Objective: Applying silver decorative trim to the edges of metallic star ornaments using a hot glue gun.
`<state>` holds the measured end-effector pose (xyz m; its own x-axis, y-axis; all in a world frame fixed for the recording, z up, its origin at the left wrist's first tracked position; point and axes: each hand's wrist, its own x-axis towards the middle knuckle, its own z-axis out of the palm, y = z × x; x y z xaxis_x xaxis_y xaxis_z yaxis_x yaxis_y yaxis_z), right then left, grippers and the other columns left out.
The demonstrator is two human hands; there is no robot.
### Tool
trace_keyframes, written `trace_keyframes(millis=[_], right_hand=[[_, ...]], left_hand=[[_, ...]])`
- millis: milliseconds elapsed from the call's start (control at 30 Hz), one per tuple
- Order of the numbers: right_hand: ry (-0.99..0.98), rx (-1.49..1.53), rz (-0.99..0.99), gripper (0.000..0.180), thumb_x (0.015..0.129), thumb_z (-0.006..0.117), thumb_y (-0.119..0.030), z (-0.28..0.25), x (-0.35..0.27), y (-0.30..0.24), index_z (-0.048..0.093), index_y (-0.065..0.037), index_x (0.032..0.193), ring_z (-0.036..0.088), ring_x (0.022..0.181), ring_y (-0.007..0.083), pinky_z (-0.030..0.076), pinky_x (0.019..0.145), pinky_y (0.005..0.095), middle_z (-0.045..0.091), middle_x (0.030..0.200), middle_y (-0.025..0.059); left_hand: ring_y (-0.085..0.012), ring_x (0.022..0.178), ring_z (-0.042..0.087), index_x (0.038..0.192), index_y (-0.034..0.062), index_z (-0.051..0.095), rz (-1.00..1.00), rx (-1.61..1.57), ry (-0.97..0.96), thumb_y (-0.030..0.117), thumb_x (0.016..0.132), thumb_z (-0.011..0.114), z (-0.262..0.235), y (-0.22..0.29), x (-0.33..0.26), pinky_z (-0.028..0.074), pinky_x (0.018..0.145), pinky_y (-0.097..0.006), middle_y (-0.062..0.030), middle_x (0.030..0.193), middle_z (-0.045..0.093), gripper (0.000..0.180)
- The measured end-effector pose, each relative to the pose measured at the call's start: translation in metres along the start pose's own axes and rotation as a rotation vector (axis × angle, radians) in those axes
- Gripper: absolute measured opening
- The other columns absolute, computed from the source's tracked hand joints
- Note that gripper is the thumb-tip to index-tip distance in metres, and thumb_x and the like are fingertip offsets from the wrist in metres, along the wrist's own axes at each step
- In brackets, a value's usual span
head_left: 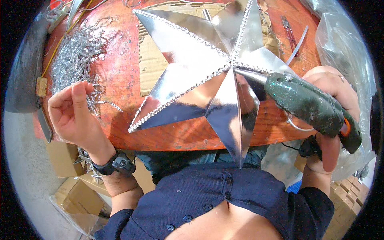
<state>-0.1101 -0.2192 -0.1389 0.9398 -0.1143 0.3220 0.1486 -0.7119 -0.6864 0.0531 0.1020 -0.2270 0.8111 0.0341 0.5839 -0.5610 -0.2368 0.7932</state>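
Note:
A large mirror-silver star (188, 68) lies on the table, one point reaching past the near edge. Silver bead trim (180, 89) runs along several of its ridges and part of its outline. My right hand (334, 90) is wrapped round a dark green glue gun (306, 102) with an orange trigger. Its nozzle is close to the star's middle; I cannot tell whether it touches. Left of the star, my left hand (72, 110) is raised with thumb and fingertips pinched together. What they hold, if anything, is too small to make out.
A tangled heap of silver bead strands (76, 54) covers the red table's (172, 134) left side. Flattened cardboard (152, 70) lies under the star. At the right are a red-handled tool (289, 32), a whitish stick (298, 46) and clear plastic wrap (340, 44). Cardboard boxes (82, 196) stand below.

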Motion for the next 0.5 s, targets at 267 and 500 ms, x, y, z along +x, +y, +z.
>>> trace_keyframes(millis=[267, 500], right_hand=[[-0.011, -0.214, -0.220, 0.023, 0.070, 0.065, -0.027, -0.007, -0.003, 0.002, 0.055, -0.006, 0.068, 0.056, 0.062, 0.0220, 0.045, 0.060, 0.0325, 0.056, 0.063, 0.0067], [-0.094, -0.076, -0.358, 0.023, 0.068, 0.066, -0.025, -0.016, -0.009, 0.016, 0.053, -0.006, 0.067, 0.056, 0.061, 0.0242, 0.046, 0.061, 0.0340, 0.056, 0.062, 0.0064]], left_hand=[[-0.0147, 0.068, 0.061, 0.086, -0.0005, 0.054, -0.016, -0.004, -0.008, 0.000, 0.083, 0.063, 0.003, 0.002, 0.000, 0.051, 0.066, -0.024, -0.0125, 0.079, 0.064, 0.009], [-0.0147, 0.067, 0.061, 0.086, -0.0011, 0.054, -0.011, 0.035, -0.004, 0.001, 0.084, 0.061, 0.002, 0.003, 0.000, 0.051, 0.065, -0.024, -0.0128, 0.078, 0.064, 0.007]])
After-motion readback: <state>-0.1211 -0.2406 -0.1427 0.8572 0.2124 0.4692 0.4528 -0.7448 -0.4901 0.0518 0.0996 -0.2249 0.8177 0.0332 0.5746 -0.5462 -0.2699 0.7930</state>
